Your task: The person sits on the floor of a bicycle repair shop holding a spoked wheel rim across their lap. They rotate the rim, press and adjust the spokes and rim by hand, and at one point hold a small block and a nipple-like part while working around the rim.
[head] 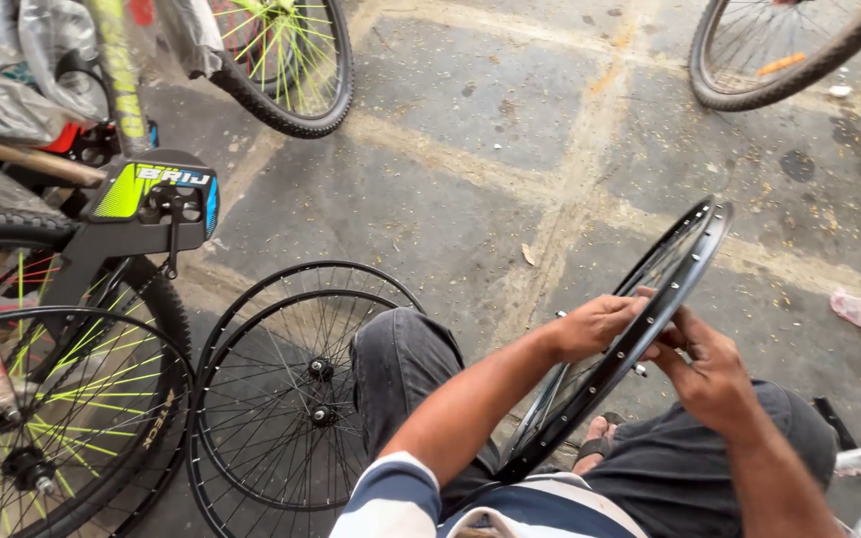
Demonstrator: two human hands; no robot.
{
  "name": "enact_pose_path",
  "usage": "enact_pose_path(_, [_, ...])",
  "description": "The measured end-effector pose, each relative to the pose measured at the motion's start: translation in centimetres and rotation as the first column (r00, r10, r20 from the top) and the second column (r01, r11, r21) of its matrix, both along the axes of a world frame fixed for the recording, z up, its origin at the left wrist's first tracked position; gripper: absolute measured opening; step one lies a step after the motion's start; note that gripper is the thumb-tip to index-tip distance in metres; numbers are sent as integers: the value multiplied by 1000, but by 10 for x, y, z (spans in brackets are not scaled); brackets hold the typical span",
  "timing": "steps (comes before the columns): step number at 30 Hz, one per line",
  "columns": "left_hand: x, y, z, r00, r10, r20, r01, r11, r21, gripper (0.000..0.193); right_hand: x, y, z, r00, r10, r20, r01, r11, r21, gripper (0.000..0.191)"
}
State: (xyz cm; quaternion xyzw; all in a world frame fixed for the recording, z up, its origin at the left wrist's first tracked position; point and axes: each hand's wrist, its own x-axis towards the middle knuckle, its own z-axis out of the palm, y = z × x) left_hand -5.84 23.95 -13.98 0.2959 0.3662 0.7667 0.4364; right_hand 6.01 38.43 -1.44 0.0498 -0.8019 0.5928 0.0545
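Observation:
A black bicycle wheel rim with thin spokes stands tilted on edge between my knees, running from my lap up to the right. My left hand grips the rim from the left side, fingers curled over its edge. My right hand holds the rim from the right, fingers closed near the spoke holes. Both hands meet at about the middle of the rim. My legs in dark grey trousers frame the wheel, and a sandalled foot shows under it.
Two black spoked rims lean together at my left knee. A bicycle with a black and green frame and yellow-spoked tyre stands far left. Another tyre is behind it, and a wheel top right on stone paving.

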Motion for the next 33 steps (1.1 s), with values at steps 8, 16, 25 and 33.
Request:
enact_pose_path(8, [24,8,-20,925,370,-87,-380,909,-170,77,-8,-15,0,897,-245,-368,370,871,323,34])
enact_pose_path(16, [41,-19,-2,978,208,-21,-206,976,63,43,-2,-34,-26,749,-415,-517,537,837,106,45])
enact_pose_path(25, [22,-16,16,996,57,-66,-63,995,-77,48,-4,8,21,996,92,6,-92,996,-3,50])
enact_pose_path(33, [52,5,22,938,294,186,-321,938,134,32,-5,-14,-13,760,-278,-588,515,809,284,33])
